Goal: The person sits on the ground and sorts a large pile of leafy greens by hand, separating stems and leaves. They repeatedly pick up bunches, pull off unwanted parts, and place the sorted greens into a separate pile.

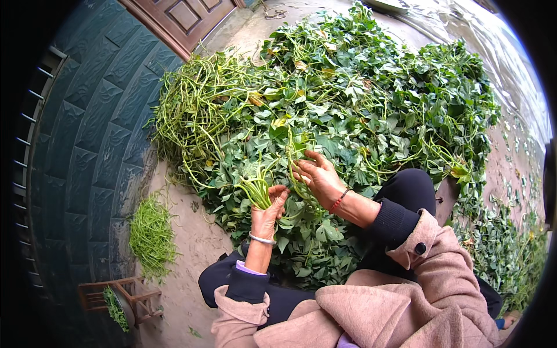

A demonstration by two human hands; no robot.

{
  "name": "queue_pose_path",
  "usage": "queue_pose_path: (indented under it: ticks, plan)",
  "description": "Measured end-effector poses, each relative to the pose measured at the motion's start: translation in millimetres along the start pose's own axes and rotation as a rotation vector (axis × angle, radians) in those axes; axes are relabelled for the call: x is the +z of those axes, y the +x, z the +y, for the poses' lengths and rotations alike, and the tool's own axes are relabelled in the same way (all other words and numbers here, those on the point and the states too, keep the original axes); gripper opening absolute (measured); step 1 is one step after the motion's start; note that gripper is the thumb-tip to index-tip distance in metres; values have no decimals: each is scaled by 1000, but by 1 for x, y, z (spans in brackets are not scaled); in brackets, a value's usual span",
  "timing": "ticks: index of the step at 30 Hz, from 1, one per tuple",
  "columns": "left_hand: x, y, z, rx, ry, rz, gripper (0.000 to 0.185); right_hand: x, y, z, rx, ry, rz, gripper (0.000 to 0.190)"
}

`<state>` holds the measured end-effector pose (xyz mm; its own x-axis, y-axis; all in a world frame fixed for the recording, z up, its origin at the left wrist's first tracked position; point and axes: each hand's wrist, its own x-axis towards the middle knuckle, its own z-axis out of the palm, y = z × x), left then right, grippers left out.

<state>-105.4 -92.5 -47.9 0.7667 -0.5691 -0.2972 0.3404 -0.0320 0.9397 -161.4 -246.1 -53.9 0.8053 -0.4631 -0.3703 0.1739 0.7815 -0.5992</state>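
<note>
My left hand (270,204), with a silver bangle at the wrist, grips a bundle of pale green leaf stalks (256,190) whose ends fan out above the fist. Beside it, my right hand (320,179), wearing a red beaded band, has bent fingers at a leafy green vine (290,150). Whether those fingertips pinch the vine cannot be made out. Both hands are over a large heap of leafy vines (348,113), which look like sweet potato vines. Leaves also spread between my knees.
Mostly stripped vines (191,113) are piled at upper left. A small heap of green stalks (153,237) lies on the floor by the tiled wall (100,130). A wooden stool (141,300) holds a bowl of greens (115,309). Plastic sheeting (504,56) lies at upper right; another person's hand (510,319) shows at lower right.
</note>
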Motion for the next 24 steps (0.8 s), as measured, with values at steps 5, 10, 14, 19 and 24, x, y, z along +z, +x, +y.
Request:
queue_pose_path:
  ticks: [5,10,14,19,24]
  plan:
    - [9,-5,-17,38,39,78,24,13,-10,8,59,128,1,50]
    - [-8,7,-13,-1,-117,214,23,6,-4,-2,35,-76,-15,57]
    - [-44,12,-4,23,-128,219,22,-7,5,-21,-34,-449,-15,60]
    - [-59,9,9,12,-128,172,17,-17,19,-42,-411,-737,159,40]
    - [-57,2,16,1,-152,162,14,-28,39,-48,-573,-755,120,44]
